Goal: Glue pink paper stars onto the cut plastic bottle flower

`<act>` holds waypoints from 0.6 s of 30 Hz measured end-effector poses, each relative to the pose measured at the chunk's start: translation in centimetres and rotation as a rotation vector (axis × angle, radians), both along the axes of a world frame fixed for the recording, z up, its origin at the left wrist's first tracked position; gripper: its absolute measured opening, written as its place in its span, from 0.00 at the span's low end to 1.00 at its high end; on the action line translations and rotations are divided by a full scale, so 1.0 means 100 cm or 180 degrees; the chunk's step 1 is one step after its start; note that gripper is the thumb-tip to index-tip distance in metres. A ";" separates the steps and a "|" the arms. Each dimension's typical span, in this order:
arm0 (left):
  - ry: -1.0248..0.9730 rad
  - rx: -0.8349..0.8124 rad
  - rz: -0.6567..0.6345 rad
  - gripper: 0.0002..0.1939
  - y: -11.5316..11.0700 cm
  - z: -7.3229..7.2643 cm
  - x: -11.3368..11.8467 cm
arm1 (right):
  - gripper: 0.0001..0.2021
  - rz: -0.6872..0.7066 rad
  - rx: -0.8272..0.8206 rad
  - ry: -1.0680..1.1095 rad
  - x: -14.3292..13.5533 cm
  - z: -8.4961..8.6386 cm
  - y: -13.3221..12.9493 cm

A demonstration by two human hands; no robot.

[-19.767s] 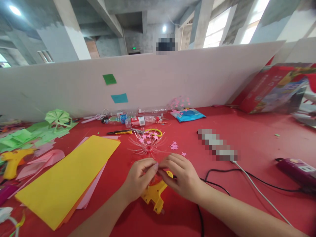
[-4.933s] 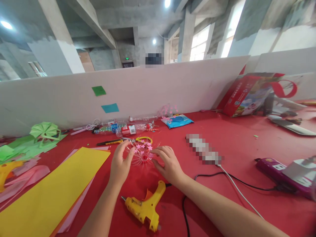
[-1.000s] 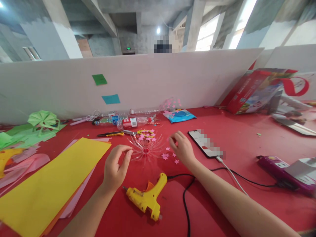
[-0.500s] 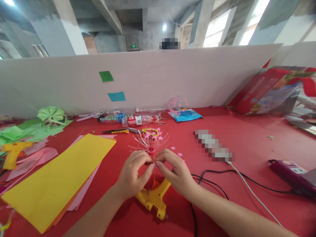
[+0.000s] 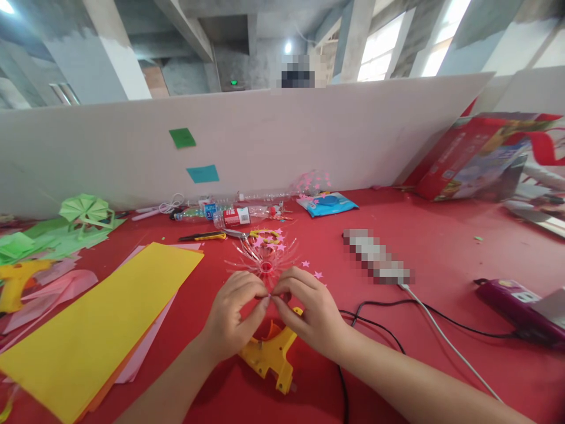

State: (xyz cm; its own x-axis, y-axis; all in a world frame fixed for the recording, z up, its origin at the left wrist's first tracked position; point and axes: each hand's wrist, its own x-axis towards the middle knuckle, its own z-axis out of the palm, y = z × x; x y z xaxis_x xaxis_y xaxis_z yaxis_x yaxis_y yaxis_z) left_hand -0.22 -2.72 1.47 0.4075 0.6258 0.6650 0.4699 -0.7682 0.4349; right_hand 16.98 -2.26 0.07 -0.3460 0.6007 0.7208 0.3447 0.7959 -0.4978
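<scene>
Both hands meet at the middle, fingertips nearly touching. My left hand (image 5: 241, 312) pinches thumb against forefinger, and my right hand (image 5: 309, 306) does the same. Between them is a tiny pinkish bit, too small to name. Just beyond the fingers stands a clear plastic bottle piece (image 5: 266, 268) cut into spread strips, its round mouth facing up. Pink paper stars (image 5: 318, 275) lie beside and behind it. Below my hands a yellow glue gun (image 5: 269, 356) with an orange trigger lies on the red table, partly covered by them.
Yellow paper sheets (image 5: 106, 324) lie at left, near a second yellow glue gun (image 5: 17, 282). A box cutter (image 5: 203, 237), scissors (image 5: 265, 235), plastic bottles (image 5: 238, 217) and a blue wipes pack (image 5: 329, 204) lie behind. Black cable (image 5: 384, 304) and a purple tool (image 5: 516, 306) are right.
My fingertips have lowered slightly and stay pinched together. The whole view has shifted a little, so things sit slightly further left. Nothing on the table has visibly moved.
</scene>
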 end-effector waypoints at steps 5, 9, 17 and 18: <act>-0.0056 -0.0036 0.0302 0.11 0.001 0.005 -0.008 | 0.06 -0.0002 0.0045 0.0209 0.002 0.006 -0.001; -0.0268 0.0205 0.0642 0.15 0.003 0.009 -0.018 | 0.07 -0.0079 0.0173 0.0272 0.003 0.008 0.000; -0.0159 -0.0316 -0.0071 0.10 -0.005 0.010 -0.008 | 0.06 -0.0263 0.0882 0.0012 0.006 0.006 0.000; -0.0199 -0.0544 -0.0166 0.11 -0.005 0.009 -0.006 | 0.05 -0.0254 0.0970 -0.0079 0.006 0.006 0.000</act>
